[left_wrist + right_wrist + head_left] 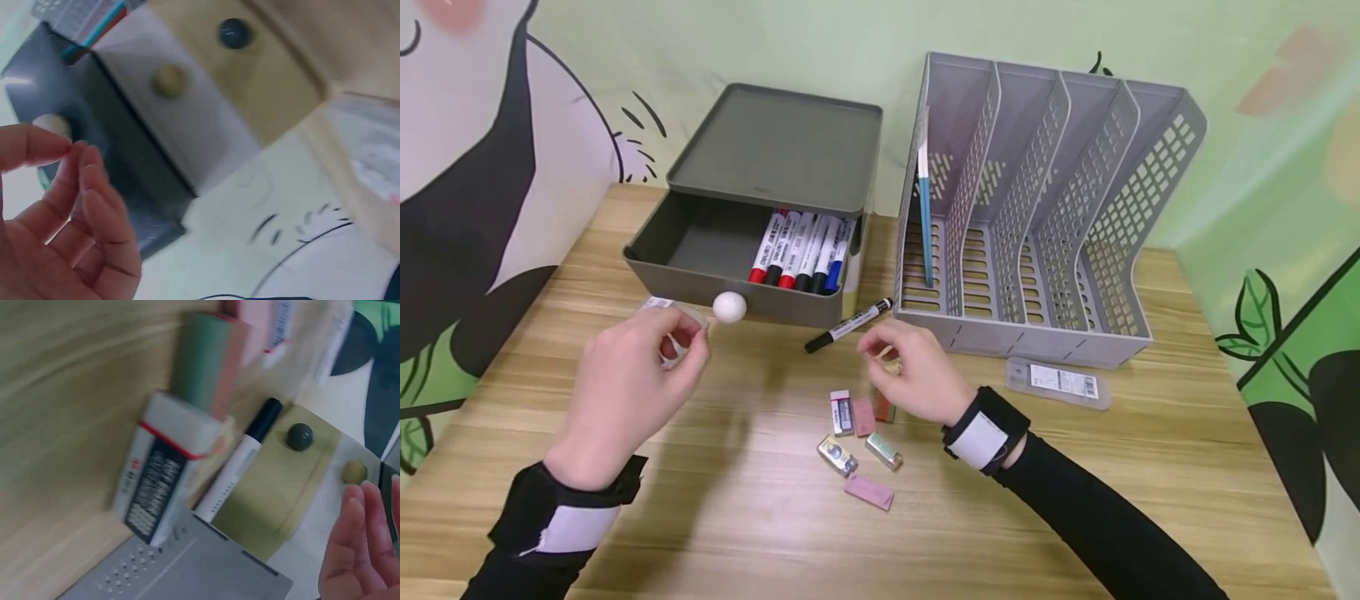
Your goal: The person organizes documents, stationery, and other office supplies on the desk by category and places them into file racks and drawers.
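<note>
My left hand [636, 379] hangs with loosely curled fingers, thumb and fingertips close together, just beside the white ball knob [729, 307] of the dark grey drawer [722, 283]. That drawer is pulled out and holds several whiteboard markers [801, 250] with red, black and blue caps. My right hand [917, 371] hovers over the table with relaxed fingers and nothing between them. Partly under it in the head view is a red and green eraser [886, 408]. Close by lie a blue-sleeved white eraser [165, 469], a pink eraser [862, 417] and a black-capped marker [848, 325].
A grey file rack [1022, 333] stands right of the drawers, a slim blue-and-white item [925, 217] in its leftmost slot. Before it lies a clear labelled case [1057, 383]. White and yellow lower drawers [244, 94] have round knobs. More erasers [869, 492] lie nearer me.
</note>
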A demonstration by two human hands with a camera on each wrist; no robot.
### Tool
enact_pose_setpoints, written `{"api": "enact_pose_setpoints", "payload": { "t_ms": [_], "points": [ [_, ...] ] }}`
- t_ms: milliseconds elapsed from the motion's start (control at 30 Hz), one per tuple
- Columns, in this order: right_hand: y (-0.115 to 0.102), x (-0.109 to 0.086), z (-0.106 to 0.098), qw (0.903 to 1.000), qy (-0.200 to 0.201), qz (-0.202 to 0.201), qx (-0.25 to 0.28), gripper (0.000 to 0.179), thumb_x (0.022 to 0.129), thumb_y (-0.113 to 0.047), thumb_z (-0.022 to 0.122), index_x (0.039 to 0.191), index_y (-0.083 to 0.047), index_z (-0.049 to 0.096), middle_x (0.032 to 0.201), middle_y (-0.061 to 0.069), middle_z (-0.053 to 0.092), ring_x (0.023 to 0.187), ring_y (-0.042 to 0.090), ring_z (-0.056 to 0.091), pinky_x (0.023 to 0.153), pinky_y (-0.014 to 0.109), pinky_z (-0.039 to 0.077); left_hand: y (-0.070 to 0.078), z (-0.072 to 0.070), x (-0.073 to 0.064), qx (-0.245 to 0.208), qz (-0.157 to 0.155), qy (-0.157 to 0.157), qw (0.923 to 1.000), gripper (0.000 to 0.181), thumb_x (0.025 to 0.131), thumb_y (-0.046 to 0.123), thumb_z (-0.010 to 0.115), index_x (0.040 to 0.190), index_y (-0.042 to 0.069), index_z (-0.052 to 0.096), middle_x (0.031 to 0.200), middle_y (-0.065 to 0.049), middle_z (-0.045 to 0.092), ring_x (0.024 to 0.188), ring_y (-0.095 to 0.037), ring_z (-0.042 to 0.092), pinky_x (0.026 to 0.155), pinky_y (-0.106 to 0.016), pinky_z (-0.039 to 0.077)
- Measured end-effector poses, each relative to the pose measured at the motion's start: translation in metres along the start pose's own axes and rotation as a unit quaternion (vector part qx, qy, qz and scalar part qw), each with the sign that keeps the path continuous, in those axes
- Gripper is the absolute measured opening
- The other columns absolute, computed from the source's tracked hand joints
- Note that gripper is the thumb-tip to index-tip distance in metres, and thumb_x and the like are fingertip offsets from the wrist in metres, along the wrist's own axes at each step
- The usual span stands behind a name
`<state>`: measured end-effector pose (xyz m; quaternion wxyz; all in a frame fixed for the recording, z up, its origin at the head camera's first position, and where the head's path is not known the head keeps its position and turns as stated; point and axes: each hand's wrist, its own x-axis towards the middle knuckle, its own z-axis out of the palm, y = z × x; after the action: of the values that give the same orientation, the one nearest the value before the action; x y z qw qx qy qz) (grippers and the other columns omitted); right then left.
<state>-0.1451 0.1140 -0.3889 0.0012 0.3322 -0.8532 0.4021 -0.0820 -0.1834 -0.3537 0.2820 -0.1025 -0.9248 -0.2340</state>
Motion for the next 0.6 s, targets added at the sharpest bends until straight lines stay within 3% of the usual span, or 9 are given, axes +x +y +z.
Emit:
{"api": "enact_pose_setpoints", "payload": {
  "t_ms": [233, 433, 600],
  "points": [
    [0.005, -0.012, 0.007, 0.9962, -0.067, 0.008, -0.055, 0.025, 0.087, -0.009, 0.058, 0.108, 0.0, 0.068, 0.109, 0.009, 0.067, 0.095, 0.022, 0.065, 0.083, 0.032, 0.053, -0.016, 0.019, -0.017, 0.018, -0.019, -0.085, 0.9961, 0.008, 0.085, 0.013, 0.063, 0.082, 0.007, 0.068, 0.076, -0.005, 0.065, 0.065, -0.019, 0.057, 0.056, -0.039, 0.045],
    [0.009, -0.017, 0.008, 0.9887, -0.097, -0.019, -0.113, 0.027, 0.089, -0.012, 0.06, 0.112, 0.0, 0.068, 0.113, 0.009, 0.066, 0.092, 0.022, 0.065, 0.081, 0.028, 0.052, -0.009, 0.042, -0.021, -0.002, -0.038, -0.183, 0.9824, 0.014, 0.087, 0.015, 0.063, 0.091, 0.004, 0.07, 0.084, -0.009, 0.068, 0.07, -0.02, 0.059, 0.06, -0.039, 0.048],
    [0.014, -0.02, 0.008, 0.9832, -0.106, -0.036, -0.144, 0.029, 0.089, -0.014, 0.061, 0.113, 0.001, 0.068, 0.113, 0.01, 0.066, 0.093, 0.022, 0.064, 0.082, 0.033, 0.052, 0.002, 0.066, -0.016, -0.007, -0.024, -0.223, 0.9745, 0.019, 0.088, 0.016, 0.064, 0.097, 0.002, 0.072, 0.094, -0.012, 0.069, 0.081, -0.026, 0.064, 0.07, -0.043, 0.052]
  ]
}}
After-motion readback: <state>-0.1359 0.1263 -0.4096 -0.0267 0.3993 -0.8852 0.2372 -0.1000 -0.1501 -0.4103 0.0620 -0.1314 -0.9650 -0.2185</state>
